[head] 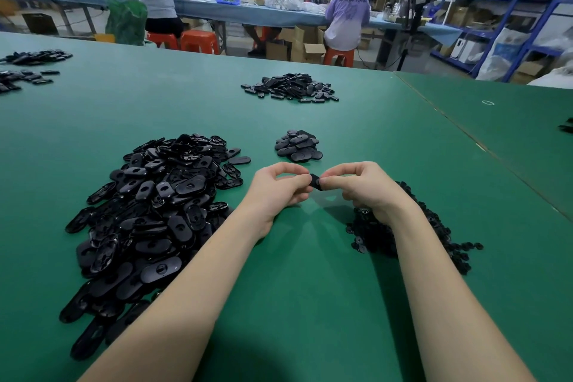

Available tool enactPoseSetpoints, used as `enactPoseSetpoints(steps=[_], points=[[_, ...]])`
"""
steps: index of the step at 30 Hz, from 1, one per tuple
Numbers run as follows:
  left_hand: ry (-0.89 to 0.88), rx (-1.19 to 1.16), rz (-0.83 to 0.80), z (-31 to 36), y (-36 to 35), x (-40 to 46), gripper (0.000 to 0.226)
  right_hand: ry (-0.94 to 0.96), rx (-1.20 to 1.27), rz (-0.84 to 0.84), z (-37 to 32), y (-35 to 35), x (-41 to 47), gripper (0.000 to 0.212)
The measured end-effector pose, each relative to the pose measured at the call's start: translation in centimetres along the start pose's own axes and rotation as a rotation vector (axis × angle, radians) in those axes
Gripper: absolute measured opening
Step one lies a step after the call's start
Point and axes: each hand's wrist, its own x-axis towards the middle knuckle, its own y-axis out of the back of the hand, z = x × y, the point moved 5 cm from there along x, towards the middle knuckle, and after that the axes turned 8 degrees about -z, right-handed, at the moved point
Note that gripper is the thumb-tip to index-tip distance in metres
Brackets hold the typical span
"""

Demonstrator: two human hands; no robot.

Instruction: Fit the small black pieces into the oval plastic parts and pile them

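Between my two hands a black oval plastic part (315,182) is pinched a little above the green table (310,257). My left hand (280,187) grips its left end and my right hand (361,186) grips its right end; fingers hide most of it. A big heap of loose oval parts (148,214) lies left of my left forearm. A heap of small black pieces (381,236) sits under and beside my right wrist. Just beyond my hands is a small pile of oval parts (298,146).
Farther back lies another pile of oval parts (291,88), with more piles at the far left (28,68). A seam (465,133) joins a second table on the right. People sit on orange stools (198,40) at a long bench behind; shelving (511,9) stands at right.
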Motion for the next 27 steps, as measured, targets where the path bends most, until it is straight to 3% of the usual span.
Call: enactPoseSetpoints(steps=[15,27], points=[[0.027,0.000,-0.033,-0.08,0.33,0.11,0.010,-0.001,0.015,0.046,-0.27,-0.63,0.06,0.012],[0.028,-0.026,-0.093,0.29,0.45,0.00,0.013,-0.015,0.093,-0.095,-0.29,-1.01,-0.41,0.018]])
